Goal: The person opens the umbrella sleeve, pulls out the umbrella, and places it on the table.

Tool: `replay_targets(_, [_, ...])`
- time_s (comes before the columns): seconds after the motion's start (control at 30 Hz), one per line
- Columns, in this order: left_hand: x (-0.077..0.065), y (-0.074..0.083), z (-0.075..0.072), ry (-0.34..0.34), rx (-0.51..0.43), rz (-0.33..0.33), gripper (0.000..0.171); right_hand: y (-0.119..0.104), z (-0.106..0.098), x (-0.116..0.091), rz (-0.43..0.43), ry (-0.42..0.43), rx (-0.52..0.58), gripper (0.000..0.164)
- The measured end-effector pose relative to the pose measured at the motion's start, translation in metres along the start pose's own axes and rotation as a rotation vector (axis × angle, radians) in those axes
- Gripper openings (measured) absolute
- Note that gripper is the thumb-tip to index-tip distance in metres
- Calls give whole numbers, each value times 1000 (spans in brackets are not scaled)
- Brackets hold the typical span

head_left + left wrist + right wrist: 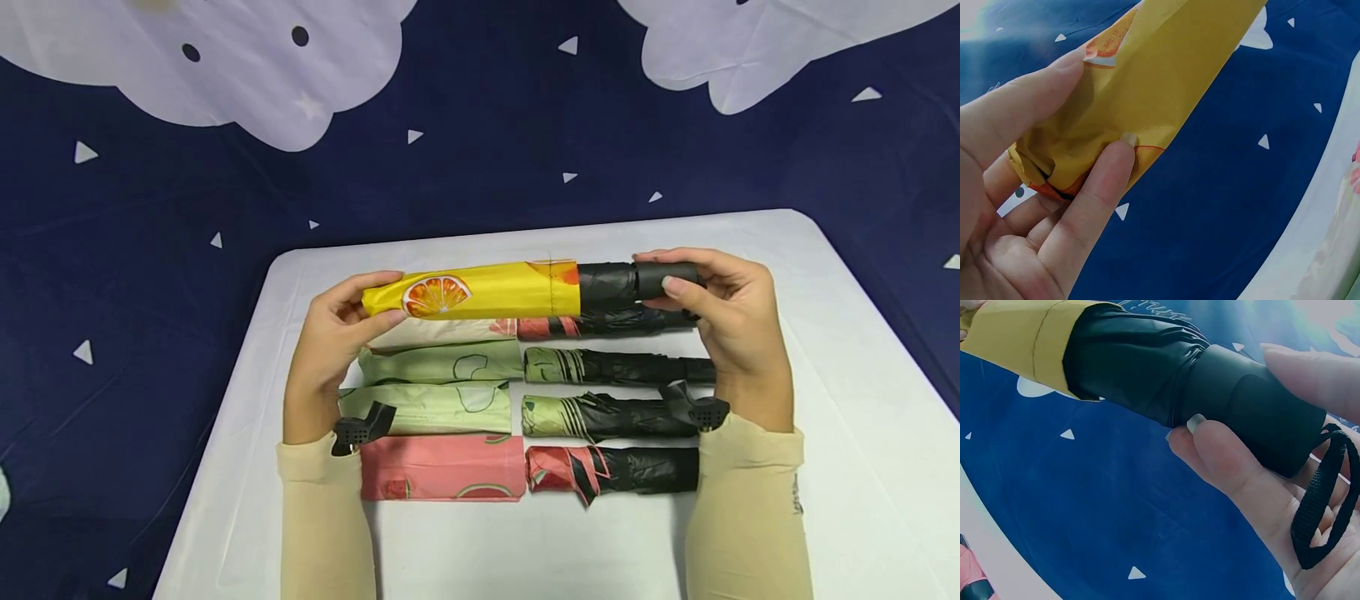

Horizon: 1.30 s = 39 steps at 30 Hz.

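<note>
Both hands hold a folded umbrella level above the far part of the table. Its yellow sleeve [502,289] has orange-slice prints and covers the left part, while dark folded canopy [1129,362] shows beyond the sleeve's mouth. My left hand [333,329] pinches the gathered closed end of the sleeve between thumb and fingers; the left wrist view shows the crumpled yellow fabric [1079,134] there. At the other end, my right hand [731,312] grips the black umbrella handle [1247,406]. A black wrist strap [1313,512] loops down from the handle over the palm.
Below lie folded umbrellas in a column, each beside its sleeve: a cream sleeve [450,333], green sleeves [442,362] and a pink watermelon sleeve [442,469] at left, a watermelon umbrella [645,469] at right. The white table [525,550] meets a navy patterned cloth [480,183].
</note>
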State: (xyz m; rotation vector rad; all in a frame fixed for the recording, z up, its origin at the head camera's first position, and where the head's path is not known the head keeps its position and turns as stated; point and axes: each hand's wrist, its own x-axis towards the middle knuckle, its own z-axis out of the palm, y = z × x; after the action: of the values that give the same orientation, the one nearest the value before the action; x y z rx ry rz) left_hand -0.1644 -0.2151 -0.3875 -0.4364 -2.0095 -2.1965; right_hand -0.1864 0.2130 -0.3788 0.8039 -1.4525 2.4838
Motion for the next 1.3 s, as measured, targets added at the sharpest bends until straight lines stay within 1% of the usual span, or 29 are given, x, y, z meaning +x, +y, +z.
replay_targets(0.23, [-1,-1,-10,40,-18,9,46,-2,-8,-1,-24,10,38,23])
replay_targets(0.4, [-3,-2,-19,51,-31,28,46,-5,-17,-2,-42,20,60,23])
replay_targets(0.53, [-4,-3,-24,63,-32,29,44,-6,-22,-3,-46,41,62,23])
replay_targets(0.8, [-4,-6,-32,95,-26,-4,43,-8,-28,-5,-48,78,65,24])
replay_targets(1.0, [-5,-11,-40,109,-36,-25,42,-5,-38,-8,-47,88,87,24])
replay_targets(1.17, [-4,-17,-47,122,-46,-34,40,-1,-50,-9,-17,94,106,24])
replay_targets(1.3, [-4,-24,-52,130,-60,-62,38,3,-59,-11,14,116,107,24])
